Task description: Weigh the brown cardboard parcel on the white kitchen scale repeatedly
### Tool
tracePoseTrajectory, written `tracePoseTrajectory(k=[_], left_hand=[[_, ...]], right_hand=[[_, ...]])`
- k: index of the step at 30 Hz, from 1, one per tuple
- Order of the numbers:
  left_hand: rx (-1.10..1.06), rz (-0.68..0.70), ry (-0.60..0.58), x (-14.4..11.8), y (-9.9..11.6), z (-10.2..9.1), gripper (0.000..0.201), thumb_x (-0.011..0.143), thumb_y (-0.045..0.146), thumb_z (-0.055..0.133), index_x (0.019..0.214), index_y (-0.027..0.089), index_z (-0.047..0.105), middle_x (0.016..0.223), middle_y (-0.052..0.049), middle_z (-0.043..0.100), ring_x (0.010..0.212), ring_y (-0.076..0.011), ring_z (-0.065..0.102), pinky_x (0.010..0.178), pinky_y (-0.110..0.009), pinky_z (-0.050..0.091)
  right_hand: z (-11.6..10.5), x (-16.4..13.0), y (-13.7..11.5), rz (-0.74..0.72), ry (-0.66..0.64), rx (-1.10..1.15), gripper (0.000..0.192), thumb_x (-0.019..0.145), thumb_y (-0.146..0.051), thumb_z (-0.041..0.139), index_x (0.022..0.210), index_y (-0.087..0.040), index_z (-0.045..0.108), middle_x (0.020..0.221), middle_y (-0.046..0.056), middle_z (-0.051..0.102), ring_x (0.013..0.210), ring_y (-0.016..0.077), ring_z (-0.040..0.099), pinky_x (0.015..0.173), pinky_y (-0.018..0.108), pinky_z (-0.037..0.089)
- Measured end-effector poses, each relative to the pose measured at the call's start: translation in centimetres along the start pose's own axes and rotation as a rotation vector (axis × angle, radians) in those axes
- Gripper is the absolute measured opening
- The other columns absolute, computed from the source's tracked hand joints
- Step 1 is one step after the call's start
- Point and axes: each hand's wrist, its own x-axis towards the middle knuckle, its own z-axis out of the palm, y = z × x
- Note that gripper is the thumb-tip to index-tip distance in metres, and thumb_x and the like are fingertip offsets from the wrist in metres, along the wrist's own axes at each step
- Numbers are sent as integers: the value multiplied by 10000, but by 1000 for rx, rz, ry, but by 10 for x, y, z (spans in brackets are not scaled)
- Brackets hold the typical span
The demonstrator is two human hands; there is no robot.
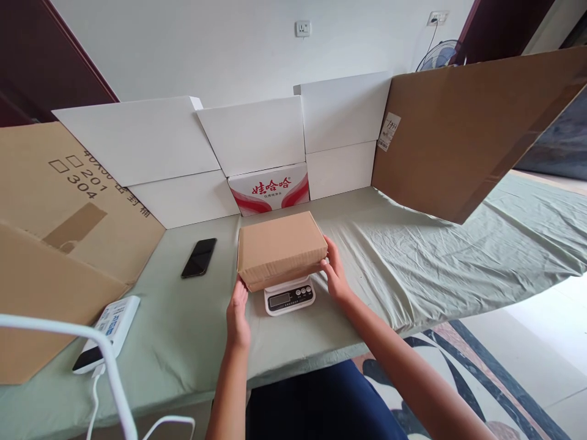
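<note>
A closed brown cardboard box is held between my two hands, over a small white kitchen scale. Its near left corner rests against the fingers of my left hand. At the near right corner, my right hand grips it, thumb in front and fingers along the side. The scale's front panel, with a grey display and several buttons, sticks out below the box. The box hides the weighing plate, so I cannot tell whether the two touch.
Left of the box lies a black phone. A white power strip and a white curved tube are at the near left. White boxes line the back; large cardboard panels stand at both sides. Green cloth covers the table.
</note>
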Motion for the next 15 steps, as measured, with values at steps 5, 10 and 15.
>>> tracePoseTrajectory(k=[5,10,15], left_hand=[[1,35,-41,-1,2,0,820,902,741,467,1530,216,506,1600,-131,461,1514,-327,368,1250,-489,289],[11,36,-42,-1,3,0,822,905,735,465,1533,206,502,1590,-140,474,1509,-331,377,1249,-492,291],[15,53,-39,-2,3,1,833,908,733,461,1548,200,480,1593,-150,470,1514,-330,369,1252,-488,281]], right_hand=[[0,0,0,3,8,0,643,996,-633,411,1551,-314,348,1598,86,431,1434,312,443,1155,494,413],[0,-1,1,-2,7,-34,663,997,-646,395,1567,-315,328,1607,92,422,1442,317,441,1154,508,422],[1,-2,4,-23,25,-42,703,1001,-633,407,1607,-314,247,1620,105,406,1461,310,431,1172,517,411]])
